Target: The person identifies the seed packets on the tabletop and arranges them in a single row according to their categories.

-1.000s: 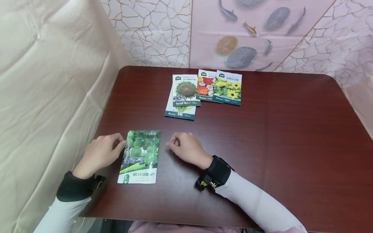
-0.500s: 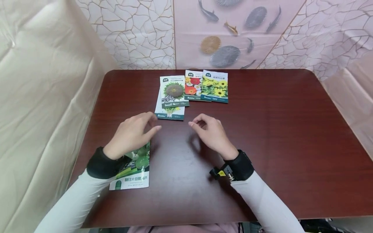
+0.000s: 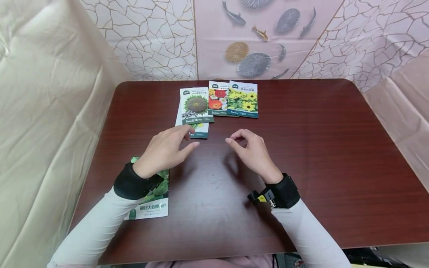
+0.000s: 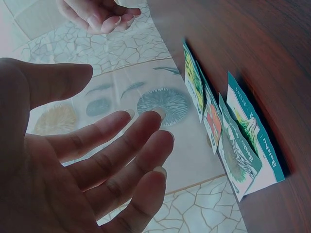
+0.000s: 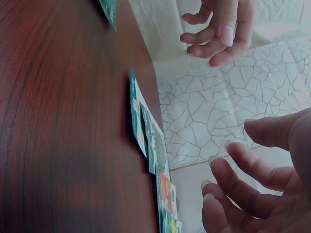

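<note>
My left hand (image 3: 165,150) hovers over the table with thumb and fingers apart, holding nothing. Its fingertips overlap the lower white seed packet (image 3: 202,133) in the head view. On that packet lies a seed packet with a sunflower head (image 3: 196,106). To its right are a red-flower packet (image 3: 217,104) and a yellow-flower packet (image 3: 242,102), which overlap. A larger green gourd packet (image 3: 154,208) lies partly hidden under my left wrist. My right hand (image 3: 253,154) is raised to the right, its fingers loosely bent; the right wrist view shows this hand (image 5: 257,189) without anything in it.
The dark red-brown wooden table (image 3: 318,160) has its far edge against a patterned cloth (image 3: 268,41). A cream cloth (image 3: 50,111) hangs along the left side. Black straps with small devices sit on both wrists, the right strap (image 3: 285,191) among them.
Both hands have lifted and moved forward and right, the left from beside the gourd packet to near the small packets. The head view has shifted. The packets appear to lie as before.
</note>
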`<move>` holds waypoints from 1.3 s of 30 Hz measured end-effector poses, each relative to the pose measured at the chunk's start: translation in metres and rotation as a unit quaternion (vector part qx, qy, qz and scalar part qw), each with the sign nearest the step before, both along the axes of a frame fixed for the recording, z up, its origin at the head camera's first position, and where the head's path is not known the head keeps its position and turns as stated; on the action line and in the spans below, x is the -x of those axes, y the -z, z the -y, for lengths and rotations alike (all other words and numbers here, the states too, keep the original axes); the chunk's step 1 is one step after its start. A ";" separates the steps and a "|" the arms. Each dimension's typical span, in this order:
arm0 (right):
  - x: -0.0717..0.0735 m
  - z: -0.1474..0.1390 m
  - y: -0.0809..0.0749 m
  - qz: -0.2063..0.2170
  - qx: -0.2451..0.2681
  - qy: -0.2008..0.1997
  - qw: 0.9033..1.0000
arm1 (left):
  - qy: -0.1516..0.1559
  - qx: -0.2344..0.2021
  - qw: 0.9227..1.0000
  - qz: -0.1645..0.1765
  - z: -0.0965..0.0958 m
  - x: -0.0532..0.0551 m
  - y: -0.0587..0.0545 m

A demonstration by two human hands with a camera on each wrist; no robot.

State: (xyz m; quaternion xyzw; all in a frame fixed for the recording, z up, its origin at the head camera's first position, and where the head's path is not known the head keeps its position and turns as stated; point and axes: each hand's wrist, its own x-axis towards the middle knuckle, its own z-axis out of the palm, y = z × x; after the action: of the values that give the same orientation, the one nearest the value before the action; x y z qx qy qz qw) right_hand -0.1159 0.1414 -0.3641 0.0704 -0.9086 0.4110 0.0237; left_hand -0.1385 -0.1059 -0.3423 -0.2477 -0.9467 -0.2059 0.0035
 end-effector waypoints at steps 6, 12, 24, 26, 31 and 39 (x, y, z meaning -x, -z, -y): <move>0.003 0.000 -0.001 -0.008 0.001 0.001 1.000 | 0.005 -0.002 1.000 -0.002 -0.002 0.003 -0.001; 0.009 -0.005 -0.001 -0.010 -0.006 0.010 1.000 | 0.018 -0.001 1.000 -0.006 -0.010 0.012 -0.004; 0.058 -0.034 0.009 0.039 -0.023 0.073 0.996 | 0.019 0.010 0.999 0.043 -0.051 0.074 0.010; 0.072 -0.040 0.012 0.052 -0.022 0.083 0.995 | 0.015 0.010 0.999 0.050 -0.061 0.089 0.015; 0.102 -0.056 0.021 0.072 -0.027 0.106 0.991 | -0.006 0.028 0.998 0.050 -0.087 0.124 0.032; 0.140 -0.072 0.031 0.108 -0.031 0.157 0.981 | -0.055 0.008 0.992 0.116 -0.108 0.170 0.050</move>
State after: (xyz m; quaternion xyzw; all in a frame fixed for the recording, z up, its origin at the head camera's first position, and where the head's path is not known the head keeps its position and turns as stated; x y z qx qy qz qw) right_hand -0.2561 0.2136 -0.3952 -0.1174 -0.9180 0.3787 -0.0121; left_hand -0.3087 0.0023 -0.3926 -0.1693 -0.9547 -0.2249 -0.0966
